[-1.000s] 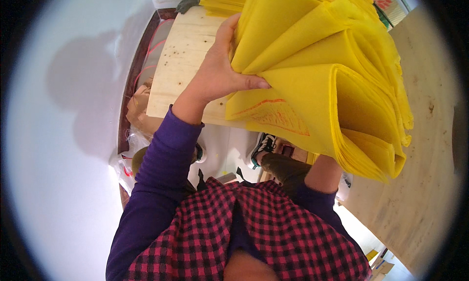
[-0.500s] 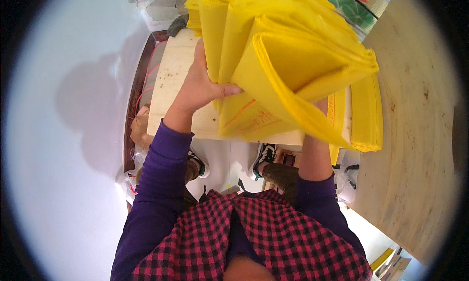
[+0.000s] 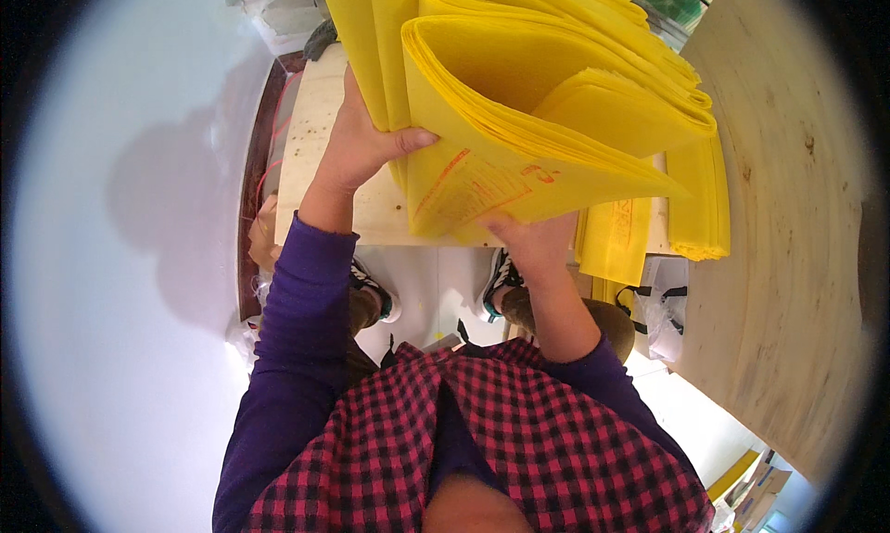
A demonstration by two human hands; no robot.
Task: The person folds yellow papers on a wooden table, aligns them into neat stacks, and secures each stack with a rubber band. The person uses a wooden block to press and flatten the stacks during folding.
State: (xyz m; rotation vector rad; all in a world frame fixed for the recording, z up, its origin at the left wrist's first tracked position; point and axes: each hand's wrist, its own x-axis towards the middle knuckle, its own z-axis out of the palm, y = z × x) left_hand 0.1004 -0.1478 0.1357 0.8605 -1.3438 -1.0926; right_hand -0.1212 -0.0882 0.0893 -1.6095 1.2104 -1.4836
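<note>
A thick bundle of folded yellow cloth sheets (image 3: 519, 125) is tilted up over a pale wooden board, its layers curling open into a deep loop on top. Orange-red printing shows on its front face. My left hand (image 3: 371, 148) grips the bundle's left edge, thumb across the front and fingers mostly hidden behind. At the lower edge, my right hand (image 3: 538, 241) holds the cloth with its thumb at the front. The other fingers of that hand are hidden beneath.
The pale wooden board (image 3: 320, 153) lies under the bundle. More folded yellow cloth (image 3: 697, 199) lies to the right, beside a large wooden panel (image 3: 779, 190). A white wall (image 3: 120, 283) stands at left. Clear plastic wrapping (image 3: 666, 320) hangs below the board's right side.
The bundle's loose front fold has swung up and opened wider, showing more print. My right hand has come from behind the cloth to its lower front edge. My left hand has shifted slightly up-left.
</note>
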